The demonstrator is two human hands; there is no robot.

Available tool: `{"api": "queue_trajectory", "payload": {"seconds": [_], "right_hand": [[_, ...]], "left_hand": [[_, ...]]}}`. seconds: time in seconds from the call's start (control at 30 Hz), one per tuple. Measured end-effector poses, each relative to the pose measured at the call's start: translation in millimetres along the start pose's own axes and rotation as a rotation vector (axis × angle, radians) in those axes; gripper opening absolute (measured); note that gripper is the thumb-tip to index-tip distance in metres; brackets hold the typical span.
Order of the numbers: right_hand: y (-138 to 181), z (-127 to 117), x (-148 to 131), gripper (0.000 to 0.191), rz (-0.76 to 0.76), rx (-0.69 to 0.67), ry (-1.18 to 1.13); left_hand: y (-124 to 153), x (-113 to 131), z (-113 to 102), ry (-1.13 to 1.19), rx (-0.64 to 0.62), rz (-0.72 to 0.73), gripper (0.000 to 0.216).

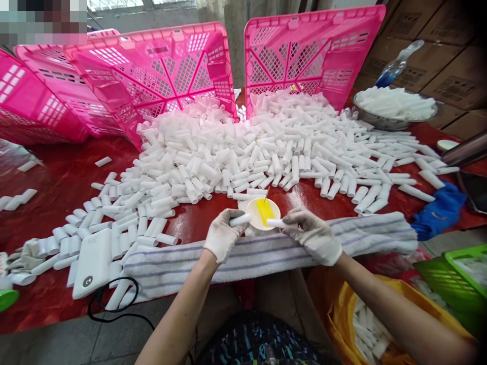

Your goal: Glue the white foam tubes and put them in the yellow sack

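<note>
My left hand [225,235], in a white glove, is closed on a short white tube [240,220] at the left of a small white bowl [252,208]. In my gloved right hand [314,235] is another white tube [276,223], its end over the bowl's right rim. Something flat and bright yellow [265,211] lies in the bowl, with a thin stick-like piece rising at its upper edge. Under my wrists a striped towel [266,257] runs along the table's front edge. Beyond the bowl spreads a big heap of white tubes [236,152].
Pink crates [160,71] stand tipped behind the heap. A metal bowl [388,119] of white pieces is at the back right. A white power bank [92,263] with a black cable lies front left. Below right are a yellow sack [338,309] and a green basket [449,281].
</note>
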State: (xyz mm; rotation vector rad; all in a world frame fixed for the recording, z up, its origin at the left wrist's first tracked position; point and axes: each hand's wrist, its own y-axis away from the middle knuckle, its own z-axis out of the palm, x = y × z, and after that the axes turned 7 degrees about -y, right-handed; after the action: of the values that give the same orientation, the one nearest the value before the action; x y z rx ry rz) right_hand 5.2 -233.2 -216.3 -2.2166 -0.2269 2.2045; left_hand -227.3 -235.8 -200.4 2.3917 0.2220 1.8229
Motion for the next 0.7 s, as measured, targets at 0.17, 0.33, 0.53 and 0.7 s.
{"api": "queue_trajectory", "payload": {"seconds": [0.17,0.33,0.53,0.7], "right_hand": [[0.9,5.2,-24.1,0.044,0.243,0.056,-0.124],[0.4,12.3,-32.1,0.045,0.317,0.004,-0.032],[18.9,14.6,-48.1,0.025,-0.314,-0.204,0.599],[28.1,23.7,-48.7,0.033,-0.518,-0.241,0.827]], "left_hand": [[16.8,10.7,15.0,0.061,-0.068,0.003,0.032],[32.0,20.3,16.1,0.100,-0.131,0.019,0.034],[43.5,19.6,17.2,-0.153,-0.324,-0.008,0.050],[50.7,22.9,45.1,-0.393,-0.234,0.005,0.048]]}}
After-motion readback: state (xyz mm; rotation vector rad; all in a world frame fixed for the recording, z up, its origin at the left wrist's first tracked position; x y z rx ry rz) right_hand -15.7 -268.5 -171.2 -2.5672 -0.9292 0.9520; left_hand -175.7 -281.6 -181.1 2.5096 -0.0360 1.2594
